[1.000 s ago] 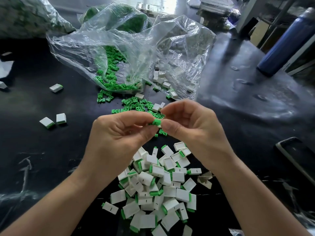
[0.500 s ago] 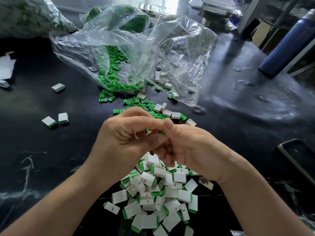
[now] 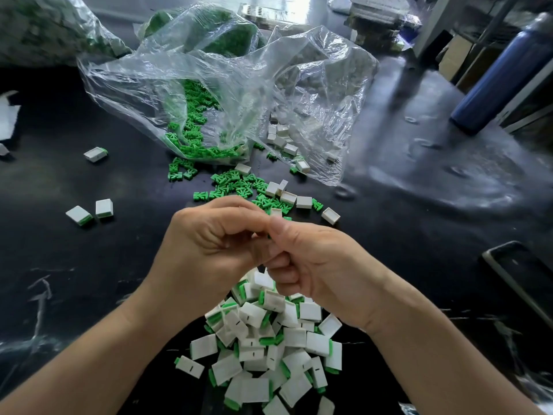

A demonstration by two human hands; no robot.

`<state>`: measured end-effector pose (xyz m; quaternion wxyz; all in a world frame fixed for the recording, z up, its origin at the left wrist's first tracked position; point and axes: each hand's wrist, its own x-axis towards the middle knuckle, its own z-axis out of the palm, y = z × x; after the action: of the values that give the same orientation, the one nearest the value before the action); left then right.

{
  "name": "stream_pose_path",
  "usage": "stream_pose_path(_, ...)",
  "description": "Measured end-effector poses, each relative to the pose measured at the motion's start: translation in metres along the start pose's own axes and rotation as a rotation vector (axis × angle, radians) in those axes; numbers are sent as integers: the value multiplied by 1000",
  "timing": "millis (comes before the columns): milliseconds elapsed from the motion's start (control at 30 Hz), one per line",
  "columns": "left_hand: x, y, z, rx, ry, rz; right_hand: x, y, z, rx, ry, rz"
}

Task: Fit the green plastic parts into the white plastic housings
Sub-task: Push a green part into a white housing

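Left hand: the left hand was held above the table with fingers curled in, tips meeting the right thumb; what lay inside the pinch was hidden, so I could not tell what it held.
Right hand: the right hand had its thumb up against the left fingertips and its other fingers folded under; its contents were equally hidden.
Green parts: loose green parts lay scattered at 12 o'clock from the hands, with more inside the clear bag.
White housings: a few empty white housings lay at 1 o'clock, just beyond the knuckles.
Fitted pieces: a heap of fitted pieces lay at 6 o'clock, directly under the wrists; two strays sat well apart at 9 o'clock.
Handling (judged): small, light, stiff moulded plastic, probably smooth and easily flicked away. A housing is best gripped across its flat faces with the mouth left free, a green part by its broad end.
Edges: a dark flat frame lay at 3 o'clock and a blue bottle at 2 o'clock.
Open room: the black table showed bare surface from 2 to 4 o'clock and again at 8 o'clock.
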<state>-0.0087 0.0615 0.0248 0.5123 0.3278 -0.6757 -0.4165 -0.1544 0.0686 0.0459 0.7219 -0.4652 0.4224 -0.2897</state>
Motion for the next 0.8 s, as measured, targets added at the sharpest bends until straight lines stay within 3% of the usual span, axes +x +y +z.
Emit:
stream_pose_path(267,2,0,-4,-149,-39,3,-3,-2,4,55,-17,-65)
stream_pose_path(700,2,0,-5,77,-44,20,-2,1,9,107,10,2)
stream_pose_path(800,3,0,-5,26,-45,1,-2,1,10,126,-2,10)
